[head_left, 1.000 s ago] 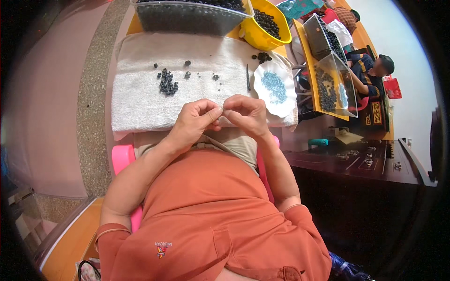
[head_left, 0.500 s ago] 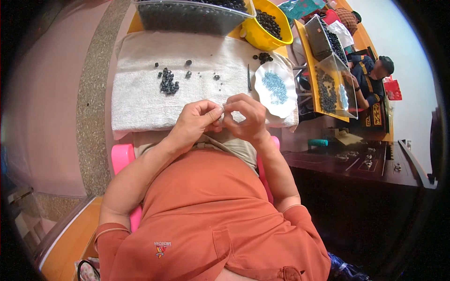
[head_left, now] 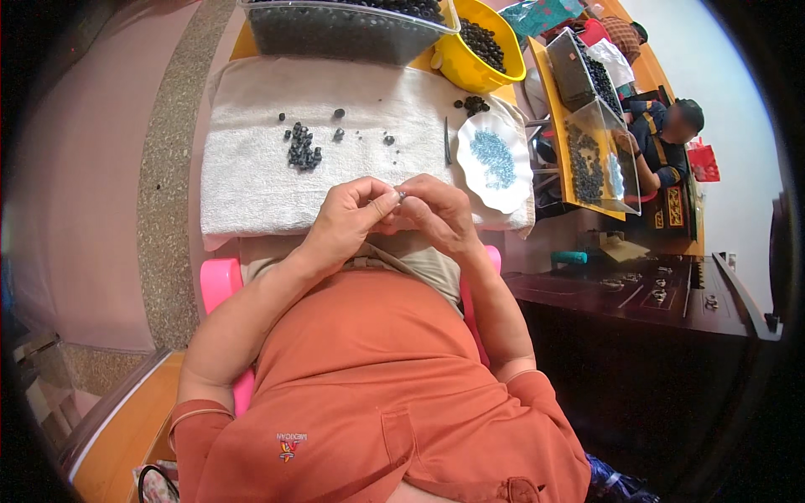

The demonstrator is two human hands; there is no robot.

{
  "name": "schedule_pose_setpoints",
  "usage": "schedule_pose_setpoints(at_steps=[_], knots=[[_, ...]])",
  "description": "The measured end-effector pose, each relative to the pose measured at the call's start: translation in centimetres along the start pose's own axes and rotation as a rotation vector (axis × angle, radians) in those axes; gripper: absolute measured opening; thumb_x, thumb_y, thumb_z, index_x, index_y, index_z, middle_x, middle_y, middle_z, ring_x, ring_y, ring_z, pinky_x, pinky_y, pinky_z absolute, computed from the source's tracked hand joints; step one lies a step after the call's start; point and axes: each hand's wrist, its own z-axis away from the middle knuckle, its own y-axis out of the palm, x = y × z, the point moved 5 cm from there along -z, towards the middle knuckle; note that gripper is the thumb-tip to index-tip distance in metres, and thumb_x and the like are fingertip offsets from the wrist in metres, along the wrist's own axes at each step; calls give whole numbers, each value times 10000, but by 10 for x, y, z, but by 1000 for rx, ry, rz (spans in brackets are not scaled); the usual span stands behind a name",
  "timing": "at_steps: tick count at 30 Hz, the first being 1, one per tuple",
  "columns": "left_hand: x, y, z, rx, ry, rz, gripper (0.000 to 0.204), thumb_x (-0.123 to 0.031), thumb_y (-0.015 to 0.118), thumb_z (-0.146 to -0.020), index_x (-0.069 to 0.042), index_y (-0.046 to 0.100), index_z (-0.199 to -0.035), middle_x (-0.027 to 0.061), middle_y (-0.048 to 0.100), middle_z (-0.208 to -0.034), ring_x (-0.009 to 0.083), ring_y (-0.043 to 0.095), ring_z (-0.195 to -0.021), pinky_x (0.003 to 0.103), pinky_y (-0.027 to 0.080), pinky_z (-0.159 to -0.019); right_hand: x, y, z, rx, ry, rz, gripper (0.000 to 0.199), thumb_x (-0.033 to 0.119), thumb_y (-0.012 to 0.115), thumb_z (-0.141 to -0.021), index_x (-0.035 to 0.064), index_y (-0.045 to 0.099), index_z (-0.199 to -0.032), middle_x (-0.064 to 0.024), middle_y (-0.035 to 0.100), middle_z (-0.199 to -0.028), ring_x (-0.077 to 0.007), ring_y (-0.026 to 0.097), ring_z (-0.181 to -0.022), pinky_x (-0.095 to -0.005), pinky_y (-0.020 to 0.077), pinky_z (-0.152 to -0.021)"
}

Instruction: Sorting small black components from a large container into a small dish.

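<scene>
Above my lap, at the towel's near edge, my left hand [head_left: 348, 220] and my right hand [head_left: 440, 215] meet fingertip to fingertip. Between them is a small shiny greyish piece [head_left: 402, 195], too small to name. My left thumb and forefinger pinch it, and my right fingertips close on it from the other side. A white scalloped plate [head_left: 518, 198] with small pale-blue clear bits [head_left: 493, 158] is just beyond my right hand. A dark slim tool, perhaps tweezers [head_left: 447, 141], lies beside the plate. Farther left, small black pieces [head_left: 302, 149] form a cluster on the white towel [head_left: 243, 184].
At the far edge stand a clear plastic bin [head_left: 335, 38] and a yellow basin [head_left: 470, 71], both with many black pieces. A few black pieces [head_left: 476, 105] lie above the plate. To the right, a co-worker [head_left: 662, 138] sits at another table with clear bins [head_left: 616, 159].
My right fingers have straightened out of their rounded curl, and the shiny piece shows more plainly between the fingertips. My left hand has hardly moved.
</scene>
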Motion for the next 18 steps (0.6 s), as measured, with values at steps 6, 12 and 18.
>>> schedule_pose_setpoints(at_steps=[6,12,18], knots=[[3,-1,-1,-35,8,-111,164,-177,576,-990,-22,628,-996,-2,623,-857,61,598,-734,207,514,-673,-5,-4,1,-22,57,133,101,64,625,-938,-34,647,-951,-63,651,-842,-98,615,-751,-236,513,-649],[1,-2,-1,-53,36,-158,171,-180,583,-987,-16,628,-1000,-1,620,-859,56,596,-729,209,519,-665,-6,0,1,-60,157,71,75,24,610,-936,-31,655,-962,-38,661,-814,-78,604,-758,-225,490,-682],[4,-5,-1,-59,36,-164,174,-185,592,-982,-15,624,-987,-6,617,-858,50,590,-735,202,522,-666,-17,-2,3,-110,224,-110,113,60,661,-910,-39,663,-963,-34,672,-834,-71,601,-754,-211,504,-671]])
